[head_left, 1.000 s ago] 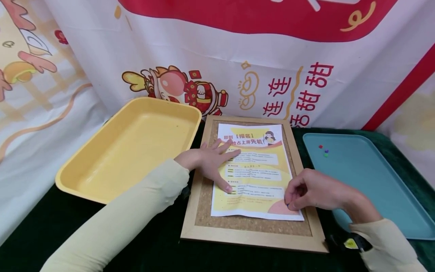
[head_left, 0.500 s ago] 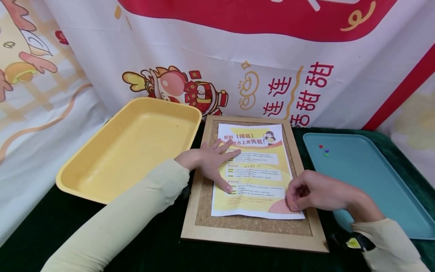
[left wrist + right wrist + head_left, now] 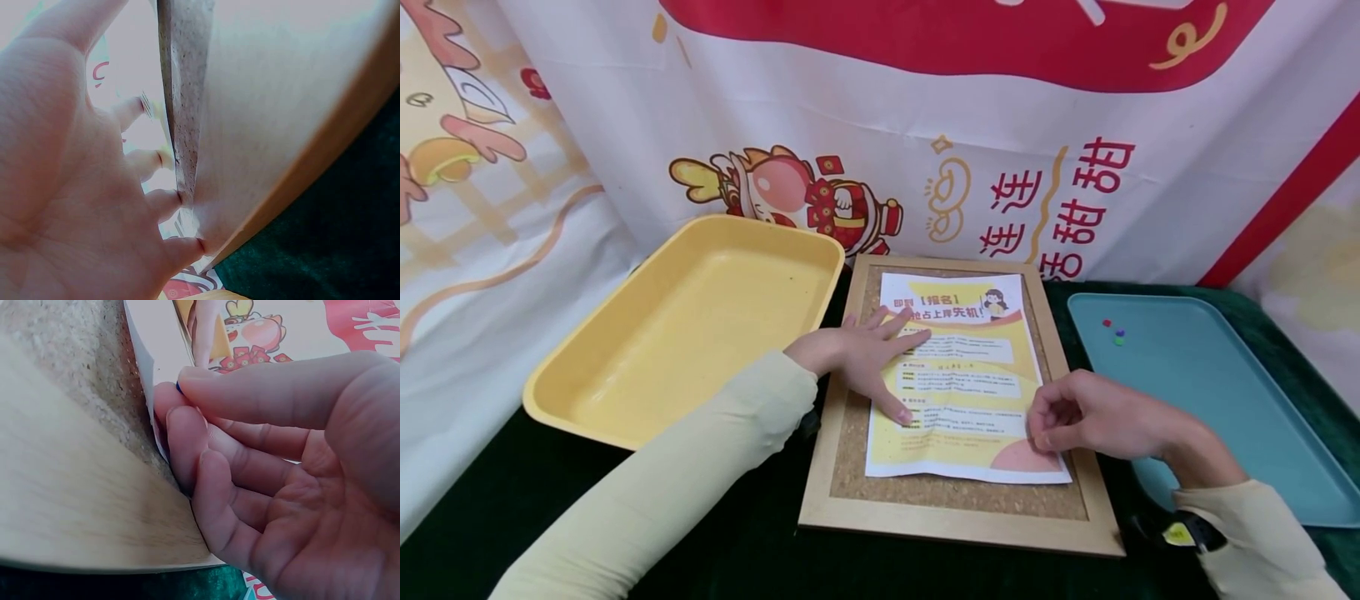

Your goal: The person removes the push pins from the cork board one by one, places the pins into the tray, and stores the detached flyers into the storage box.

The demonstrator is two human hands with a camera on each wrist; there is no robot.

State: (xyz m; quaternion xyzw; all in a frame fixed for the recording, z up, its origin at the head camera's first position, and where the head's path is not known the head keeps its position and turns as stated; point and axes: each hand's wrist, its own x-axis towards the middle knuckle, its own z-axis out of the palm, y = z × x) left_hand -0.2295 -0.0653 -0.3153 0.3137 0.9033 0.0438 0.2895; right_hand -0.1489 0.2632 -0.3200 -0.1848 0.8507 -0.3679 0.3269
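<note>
A yellow-and-white printed sheet (image 3: 925, 454) lies on a wood-framed corkboard (image 3: 962, 527). My left hand (image 3: 868, 360) rests on the sheet's left side with its fingers spread; the left wrist view shows these fingers reaching over the board's edge onto the paper. At the sheet's lower right corner, my right hand (image 3: 1101, 417) pinches a small blue pushpin (image 3: 179, 387) between thumb and forefinger. Only a sliver of the pin shows in the right wrist view, and its point is hidden. In that view the paper's edge (image 3: 142, 359) lifts slightly from the cork beside the fingertips.
To the left stands a deep yellow tray (image 3: 700, 333). A flat teal tray (image 3: 1210, 400) lies on the right, holding red, blue and green pushpins (image 3: 1119, 342). Dark green cloth (image 3: 737, 533) covers the table, and a printed banner (image 3: 865, 100) hangs behind.
The right hand shifts only slightly about the sheet's lower right corner, and the blue spot at its fingertips no longer shows in the head view. The left hand stays in place.
</note>
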